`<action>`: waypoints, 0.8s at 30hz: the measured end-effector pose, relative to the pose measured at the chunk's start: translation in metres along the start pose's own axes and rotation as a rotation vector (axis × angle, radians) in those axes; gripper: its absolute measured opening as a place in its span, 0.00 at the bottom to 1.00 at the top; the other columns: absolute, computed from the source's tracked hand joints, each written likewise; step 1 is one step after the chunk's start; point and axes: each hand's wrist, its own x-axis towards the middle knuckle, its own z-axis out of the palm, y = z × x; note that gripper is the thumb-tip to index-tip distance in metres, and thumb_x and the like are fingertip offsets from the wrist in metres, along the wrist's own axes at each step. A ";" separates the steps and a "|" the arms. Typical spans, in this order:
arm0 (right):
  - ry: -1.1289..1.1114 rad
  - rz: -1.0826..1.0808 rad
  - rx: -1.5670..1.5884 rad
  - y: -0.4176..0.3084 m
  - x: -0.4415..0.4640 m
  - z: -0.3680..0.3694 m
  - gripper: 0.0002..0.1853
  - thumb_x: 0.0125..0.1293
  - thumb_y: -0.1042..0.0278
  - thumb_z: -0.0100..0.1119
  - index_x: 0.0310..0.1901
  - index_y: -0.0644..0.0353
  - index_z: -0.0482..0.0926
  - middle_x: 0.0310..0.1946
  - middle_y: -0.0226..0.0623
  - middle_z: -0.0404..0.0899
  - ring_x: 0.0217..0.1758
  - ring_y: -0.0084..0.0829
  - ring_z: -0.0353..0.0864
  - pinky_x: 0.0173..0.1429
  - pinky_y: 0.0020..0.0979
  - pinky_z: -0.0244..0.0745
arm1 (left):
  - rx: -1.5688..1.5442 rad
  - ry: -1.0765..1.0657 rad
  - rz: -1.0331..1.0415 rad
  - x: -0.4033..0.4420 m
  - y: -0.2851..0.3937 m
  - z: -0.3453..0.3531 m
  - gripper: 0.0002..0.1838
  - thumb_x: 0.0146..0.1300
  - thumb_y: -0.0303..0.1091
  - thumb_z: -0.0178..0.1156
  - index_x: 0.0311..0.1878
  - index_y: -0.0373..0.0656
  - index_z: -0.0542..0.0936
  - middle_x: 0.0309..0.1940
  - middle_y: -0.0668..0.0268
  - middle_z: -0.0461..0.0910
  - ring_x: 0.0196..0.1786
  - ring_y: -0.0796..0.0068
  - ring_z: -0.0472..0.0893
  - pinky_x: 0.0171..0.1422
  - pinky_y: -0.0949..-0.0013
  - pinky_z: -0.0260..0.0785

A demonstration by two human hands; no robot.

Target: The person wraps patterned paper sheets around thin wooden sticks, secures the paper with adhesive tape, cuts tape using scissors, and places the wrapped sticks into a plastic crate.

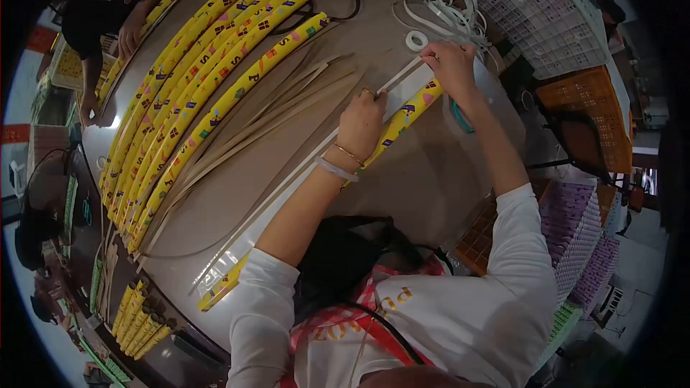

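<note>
A long yellow patterned strip with a clear and white margin (pixel 402 121) lies diagonally on the table under both arms. My left hand (pixel 361 123), with bangles at the wrist, is closed over a thin pale strip (pixel 295 167) along the sheet's upper edge. Near the sheet's far right end, my right hand (pixel 451 66) has its fingers pinched at the same edge; what they hold is too small to make out. A white tape roll (pixel 416 41) sits just beyond the right fingertips. A teal ring-shaped object (pixel 461 116) lies partly under the right forearm.
Several yellow patterned tubes (pixel 237 86) lie at the left, beside loose brown strips (pixel 251 126). Curled white strips (pixel 453 11) lie at the back. Another person's hand (pixel 130 34) is at the upper left. Crates (pixel 532 7) stand at the right.
</note>
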 end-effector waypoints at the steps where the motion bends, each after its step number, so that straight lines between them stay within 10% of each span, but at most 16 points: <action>1: 0.016 0.004 -0.005 -0.001 0.000 0.000 0.03 0.54 0.67 0.61 0.30 0.49 0.78 0.29 0.22 0.79 0.37 0.28 0.75 0.49 0.38 0.52 | 0.000 0.000 0.000 0.000 0.000 0.000 0.15 0.55 0.25 0.55 0.48 0.40 0.76 0.33 0.56 0.75 0.36 0.59 0.76 0.39 0.64 0.71; 24: -0.180 -0.031 0.206 -0.027 -0.001 -0.003 0.04 0.53 0.64 0.62 0.26 0.51 0.78 0.26 0.25 0.75 0.37 0.29 0.74 0.46 0.35 0.53 | -0.057 -0.055 -0.028 0.001 0.000 -0.005 0.15 0.53 0.25 0.57 0.46 0.40 0.75 0.34 0.55 0.73 0.36 0.55 0.77 0.39 0.60 0.71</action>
